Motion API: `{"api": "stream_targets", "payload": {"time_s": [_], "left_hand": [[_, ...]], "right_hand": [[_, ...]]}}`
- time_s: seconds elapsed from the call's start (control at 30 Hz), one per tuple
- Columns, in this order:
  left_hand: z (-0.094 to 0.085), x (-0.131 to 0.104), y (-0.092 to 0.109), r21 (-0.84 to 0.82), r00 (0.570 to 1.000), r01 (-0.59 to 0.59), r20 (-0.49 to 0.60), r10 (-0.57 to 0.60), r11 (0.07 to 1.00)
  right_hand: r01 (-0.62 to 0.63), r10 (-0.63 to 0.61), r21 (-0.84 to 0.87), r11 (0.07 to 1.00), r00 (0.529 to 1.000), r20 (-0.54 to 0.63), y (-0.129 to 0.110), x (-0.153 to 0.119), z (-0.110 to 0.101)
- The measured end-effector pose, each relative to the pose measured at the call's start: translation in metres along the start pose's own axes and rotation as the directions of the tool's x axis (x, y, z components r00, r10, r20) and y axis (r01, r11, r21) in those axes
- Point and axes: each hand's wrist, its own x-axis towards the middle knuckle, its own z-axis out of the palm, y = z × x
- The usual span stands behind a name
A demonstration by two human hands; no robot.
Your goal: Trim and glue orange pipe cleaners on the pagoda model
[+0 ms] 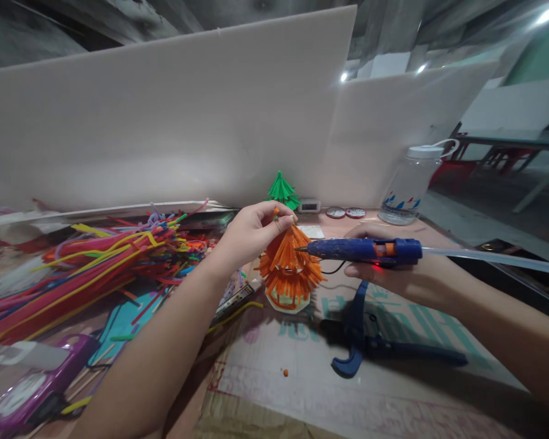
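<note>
An orange tree [289, 274] made of pipe cleaners stands upright on a pale octagonal base [289, 305] at the middle of the table. My left hand [260, 228] pinches it near the top, thumb and fingers closed. In my right hand [370, 268] is a blue hot glue gun [348, 249], its nozzle pointing left against or just in front of the tree's upper tier. A clear glue stick [489, 256] sticks out of the gun's back, and a small red light glows on it. Most of my right fingers are hidden behind the gun.
Blue-handled cutters [357, 335] lie on the printed sheet in front. Bundled coloured pipe cleaners [119, 256] and a purple device [41, 384] cover the left side. Behind stand a green tree [281, 189], round tins [345, 212], a water bottle [405, 186] and a white partition [165, 122].
</note>
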Motion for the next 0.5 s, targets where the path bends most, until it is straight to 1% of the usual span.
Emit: {"api": "stream_targets", "payload": {"time_s": [0.1,0.17,0.27,0.37,0.5], "left_hand": [[0.0,-0.001,0.002,0.015,1.0,-0.02,0.006,0.02,1.0],[0.0,-0.001,0.003,0.014,0.999,-0.031,0.01,0.03,0.999],[0.001,-0.001,0.006,0.004,1.0,-0.022,0.018,0.022,1.0],[0.002,-0.002,0.008,-0.005,1.0,-0.01,0.022,0.01,1.0],[0.001,-0.004,0.011,0.0,1.0,-0.005,0.026,0.005,1.0]], "right_hand": [[0.01,-0.009,-0.026,1.0,1.0,0.026,0.0,0.0,0.0],[0.031,-0.03,-0.035,0.999,0.999,0.019,-0.001,0.0,-0.001],[0.052,-0.053,-0.064,0.997,0.999,-0.013,-0.003,0.0,-0.003],[0.037,-0.042,-0.091,0.995,0.998,-0.046,-0.006,0.0,-0.004],[0.043,-0.048,-0.063,0.997,0.996,-0.075,-0.007,0.0,-0.004]]}}
